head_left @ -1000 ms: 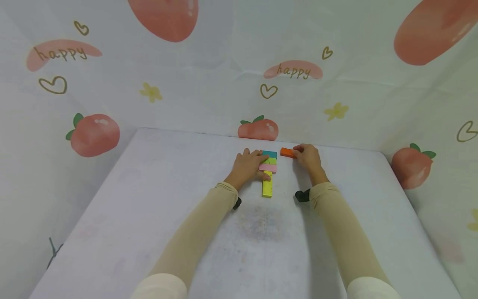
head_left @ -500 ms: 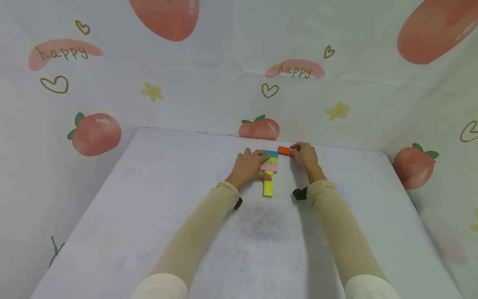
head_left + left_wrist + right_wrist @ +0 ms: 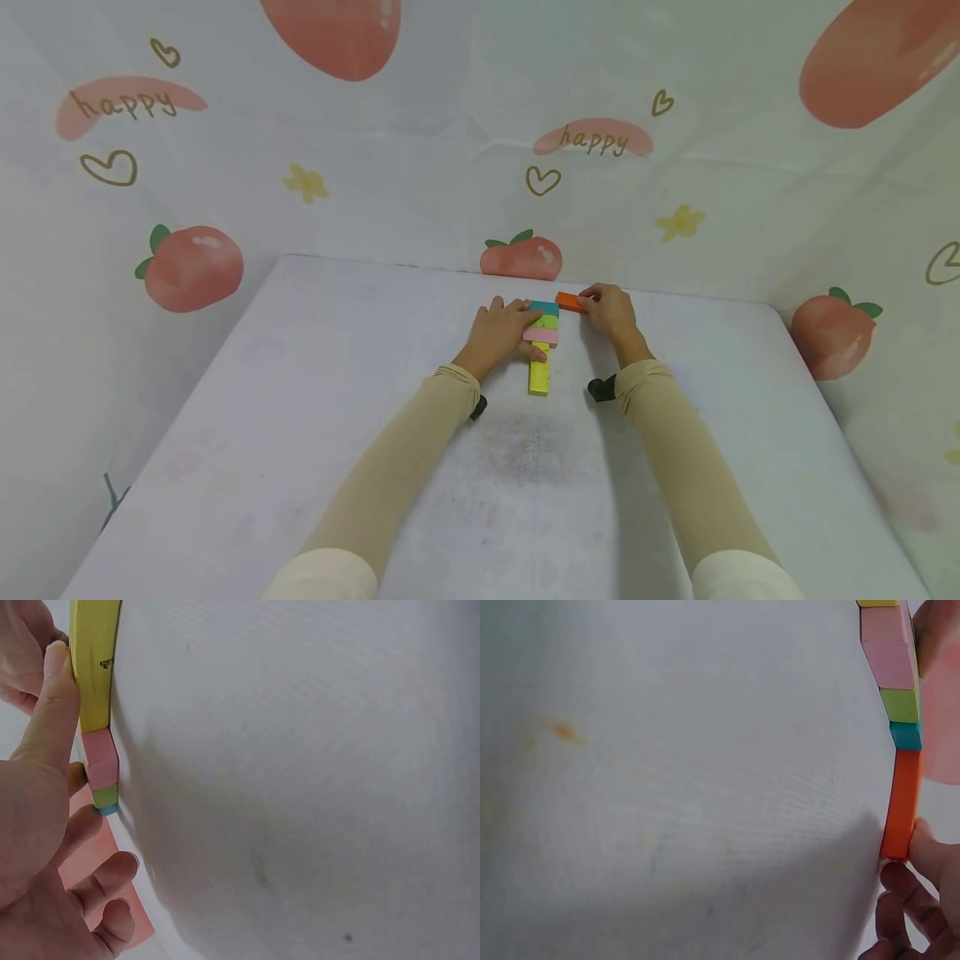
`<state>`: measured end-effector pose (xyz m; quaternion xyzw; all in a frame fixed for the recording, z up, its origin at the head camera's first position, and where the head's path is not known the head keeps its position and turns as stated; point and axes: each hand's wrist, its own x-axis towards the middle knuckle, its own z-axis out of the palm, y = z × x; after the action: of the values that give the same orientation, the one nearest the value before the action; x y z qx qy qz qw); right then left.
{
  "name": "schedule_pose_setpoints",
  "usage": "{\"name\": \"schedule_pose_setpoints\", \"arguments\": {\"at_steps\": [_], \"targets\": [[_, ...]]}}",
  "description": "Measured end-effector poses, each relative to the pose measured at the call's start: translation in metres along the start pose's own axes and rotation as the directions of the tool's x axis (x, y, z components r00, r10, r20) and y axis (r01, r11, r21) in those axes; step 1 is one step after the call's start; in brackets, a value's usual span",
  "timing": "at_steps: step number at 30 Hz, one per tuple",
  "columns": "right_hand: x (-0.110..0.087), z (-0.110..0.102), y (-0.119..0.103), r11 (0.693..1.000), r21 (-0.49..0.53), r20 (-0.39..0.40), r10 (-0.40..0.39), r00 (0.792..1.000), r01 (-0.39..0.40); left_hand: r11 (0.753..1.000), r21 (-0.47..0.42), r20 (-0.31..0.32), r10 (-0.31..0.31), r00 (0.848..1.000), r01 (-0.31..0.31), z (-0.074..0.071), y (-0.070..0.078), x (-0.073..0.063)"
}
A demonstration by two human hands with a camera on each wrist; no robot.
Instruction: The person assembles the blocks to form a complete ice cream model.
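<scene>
On the white table a yellow block (image 3: pixel 538 380), a pink block (image 3: pixel 540 337), a light green block (image 3: pixel 551 322) and a teal block (image 3: pixel 545 308) lie in a line running away from me. My left hand (image 3: pixel 495 335) rests along their left side, fingers spread; its thumb touches the yellow block, and its index finger reaches over the green one. My right hand (image 3: pixel 613 315) pinches one end of an orange block (image 3: pixel 901 802) between thumb and fingers. The orange block's other end sits right by the teal block's far right corner.
A white backdrop (image 3: pixel 420 200) printed with peaches, hearts and flowers rises just behind the table's (image 3: pixel 247 400) far edge, close to the orange block. Black wrist-camera mounts (image 3: pixel 602 390) stick out beneath both sleeves.
My right hand has slid the orange block a short way left and slightly back, closer to the teal block. My left hand and the row of blocks keep their place.
</scene>
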<state>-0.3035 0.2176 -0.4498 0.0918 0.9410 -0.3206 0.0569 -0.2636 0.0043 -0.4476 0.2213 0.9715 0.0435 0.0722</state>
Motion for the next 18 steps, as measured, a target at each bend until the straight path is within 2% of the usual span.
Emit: {"name": "schedule_pose_setpoints", "arguments": {"at_steps": [9,18], "targets": [[0.0029,0.0019,0.0022,1.0,0.014,0.0,-0.005,1.0,0.005,1.0,-0.02,0.006,-0.003,1.0,0.003,-0.0021,0.0004,-0.001],[0.0025,0.0006,0.0035,0.999,-0.007,-0.001,-0.05,0.999,0.05,1.0,-0.017,0.0,0.001,1.0,-0.001,-0.0017,0.001,-0.0012]]}}
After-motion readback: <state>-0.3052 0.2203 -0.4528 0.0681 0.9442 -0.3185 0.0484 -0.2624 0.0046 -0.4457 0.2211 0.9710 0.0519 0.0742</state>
